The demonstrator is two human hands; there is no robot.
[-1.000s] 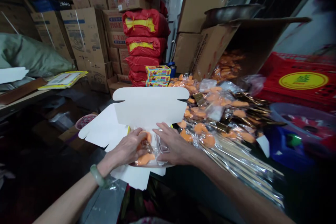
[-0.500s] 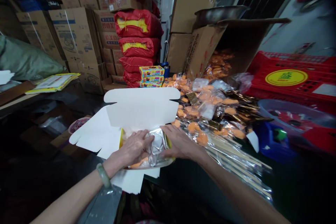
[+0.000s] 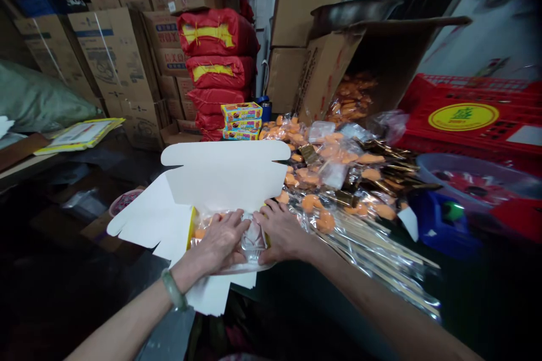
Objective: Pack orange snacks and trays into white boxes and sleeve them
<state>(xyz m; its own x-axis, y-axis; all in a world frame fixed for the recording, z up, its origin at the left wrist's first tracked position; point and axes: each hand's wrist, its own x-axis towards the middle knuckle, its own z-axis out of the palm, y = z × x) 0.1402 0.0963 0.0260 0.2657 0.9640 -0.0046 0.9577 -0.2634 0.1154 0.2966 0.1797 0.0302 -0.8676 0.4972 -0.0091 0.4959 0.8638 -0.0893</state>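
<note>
A white-lined cardboard box (image 3: pixel 228 172), yellow on its outside, lies with its lid and side flaps spread. Inside it, clear-wrapped orange pieces (image 3: pixel 199 232) show at the left and a clear plastic tray (image 3: pixel 253 240) sits at the right. My left hand (image 3: pixel 218 241) reaches over the wrapped pieces, its fingers and thumb closed against the tray's left side. From the other side my right hand (image 3: pixel 282 232) grips the tray, fingers at the far edge and thumb at the near edge. What lies beneath both palms is hidden.
Right of the box lie a heap of bagged orange pieces (image 3: pixel 326 158) and wrapped wooden sticks (image 3: pixel 381 254). Small printed boxes (image 3: pixel 242 121) stand behind, before stacked red packs (image 3: pixel 220 70). A blue container (image 3: pixel 444 225) and a red crate (image 3: pixel 474 118) are at the right.
My right fingers have drawn in toward the tray, and my left fingers have shifted to its left edge. More of the orange pieces shows at the left; the view has shifted slightly.
</note>
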